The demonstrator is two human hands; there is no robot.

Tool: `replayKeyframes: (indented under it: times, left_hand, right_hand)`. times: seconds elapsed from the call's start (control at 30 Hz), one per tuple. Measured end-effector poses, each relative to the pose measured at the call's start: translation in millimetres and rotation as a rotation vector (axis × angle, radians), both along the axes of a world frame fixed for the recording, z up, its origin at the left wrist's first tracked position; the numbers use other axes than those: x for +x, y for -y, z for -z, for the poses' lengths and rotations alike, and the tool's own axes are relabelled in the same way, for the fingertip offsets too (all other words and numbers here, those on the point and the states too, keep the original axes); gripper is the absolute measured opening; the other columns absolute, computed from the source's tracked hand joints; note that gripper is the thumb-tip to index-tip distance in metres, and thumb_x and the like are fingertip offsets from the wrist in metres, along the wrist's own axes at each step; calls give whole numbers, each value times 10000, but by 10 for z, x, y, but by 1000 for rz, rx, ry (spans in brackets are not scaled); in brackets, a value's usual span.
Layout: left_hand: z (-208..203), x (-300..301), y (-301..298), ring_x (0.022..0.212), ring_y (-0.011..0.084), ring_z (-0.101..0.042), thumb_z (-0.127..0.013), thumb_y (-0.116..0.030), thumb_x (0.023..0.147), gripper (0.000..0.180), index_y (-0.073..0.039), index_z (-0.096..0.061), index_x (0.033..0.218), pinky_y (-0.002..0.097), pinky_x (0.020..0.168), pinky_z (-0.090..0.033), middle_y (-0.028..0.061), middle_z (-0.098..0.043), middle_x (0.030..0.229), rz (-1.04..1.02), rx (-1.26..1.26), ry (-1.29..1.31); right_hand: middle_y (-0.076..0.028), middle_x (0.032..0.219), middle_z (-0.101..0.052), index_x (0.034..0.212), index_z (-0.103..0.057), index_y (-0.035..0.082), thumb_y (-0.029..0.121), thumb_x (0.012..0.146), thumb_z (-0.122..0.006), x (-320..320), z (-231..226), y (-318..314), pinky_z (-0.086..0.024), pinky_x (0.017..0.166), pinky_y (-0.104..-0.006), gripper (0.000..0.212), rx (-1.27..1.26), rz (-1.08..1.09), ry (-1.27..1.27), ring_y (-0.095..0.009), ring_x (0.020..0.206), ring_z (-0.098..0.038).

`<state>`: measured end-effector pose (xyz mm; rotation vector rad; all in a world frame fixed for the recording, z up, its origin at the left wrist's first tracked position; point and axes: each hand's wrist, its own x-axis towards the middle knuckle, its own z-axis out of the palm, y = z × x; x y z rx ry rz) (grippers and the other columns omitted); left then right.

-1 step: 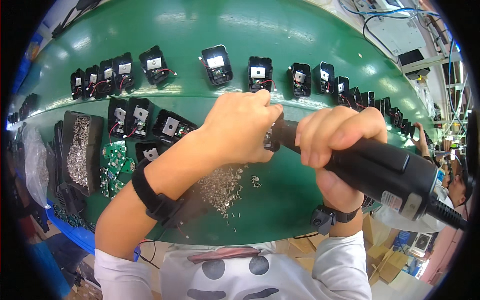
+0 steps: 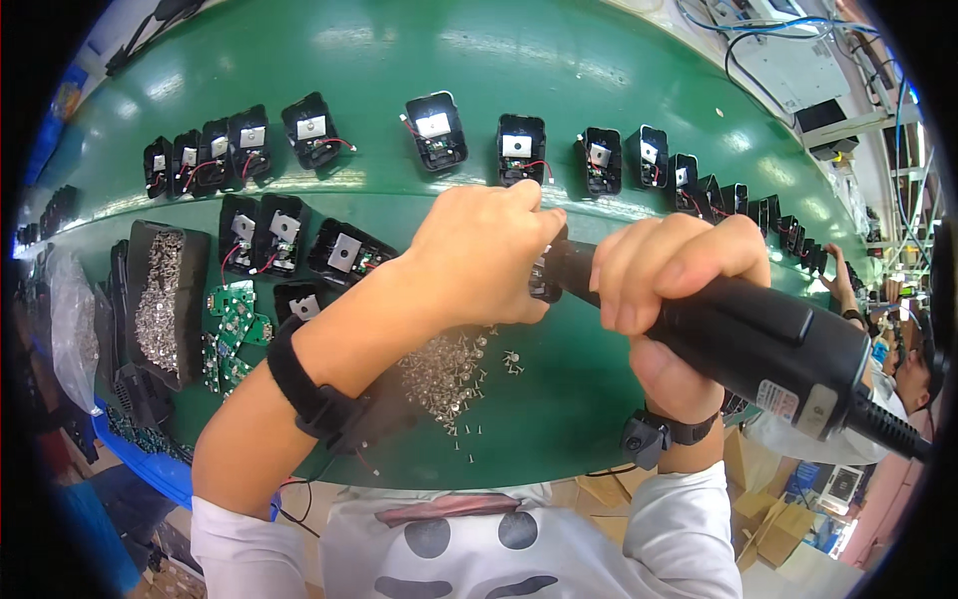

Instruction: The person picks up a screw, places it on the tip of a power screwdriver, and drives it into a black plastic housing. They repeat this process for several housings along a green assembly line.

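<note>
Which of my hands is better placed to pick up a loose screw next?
Your left hand, probably: it's nearer the pile of screws, though it holds a dark part. Your right hand is wrapped around the black power tool.

left grip (image 2: 487, 250) curled, back upward; left forearm (image 2: 364, 314) slanting up rightward; right grip (image 2: 684, 290) clenched.

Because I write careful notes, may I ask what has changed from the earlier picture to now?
No thing was visibly moved, taken or let go. The left hand still holds a mostly hidden dark part; the right hand still grips the black electric screwdriver. The screw pile and open black housings stayed too.
</note>
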<state>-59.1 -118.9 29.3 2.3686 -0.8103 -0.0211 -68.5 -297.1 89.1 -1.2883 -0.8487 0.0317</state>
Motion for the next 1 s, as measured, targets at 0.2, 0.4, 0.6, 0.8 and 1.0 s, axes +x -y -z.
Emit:
replayKeyframes:
  times: [0.2,0.4,0.6,0.8,1.0]
  left_hand:
    - [-39,-48,18,799,284,-650,-817,-334,566,491,-30,-643,909,403,719,-513,115,-609,848,-21,48,47]
    - [-438,59,-675,967,286,-589,-797,-280,539,599,-76,-627,1076,437,924,-401,97,-639,965,-40,107,320]
    - [-254,302,-1327,1123,304,-547,-813,-300,613,672,-55,-580,1194,440,1028,-368,133,-612,1159,-413,342,159]
    - [-63,390,-1190,1174,301,-533,-829,-325,641,711,-73,-561,1250,434,1072,-345,135,-599,1232,-416,382,212]
    - [-380,-68,-727,855,259,-617,-742,-116,726,295,-86,-671,1010,367,758,-428,76,-675,947,-106,102,422]
  right_hand:
    - [-76,832,-588,1098,-438,61,77,779,-725,-162,2,-12,-484,770,-375,430,85,159,-118,-201,761,-580]
    - [-53,778,-585,1099,-443,99,91,741,-771,-663,-313,288,-471,722,-388,485,77,261,-49,-203,668,-586]
    - [-49,778,-584,1086,-446,70,87,761,-753,-767,-103,268,-478,704,-347,447,125,280,-255,-187,677,-586]
    - [-74,801,-583,1140,-455,16,-24,736,-712,-793,-22,286,-483,724,-327,481,143,244,-403,-168,749,-574]
    - [-72,808,-568,1144,-455,5,-62,716,-687,-667,53,390,-477,705,-293,492,143,238,-407,-145,735,-561]
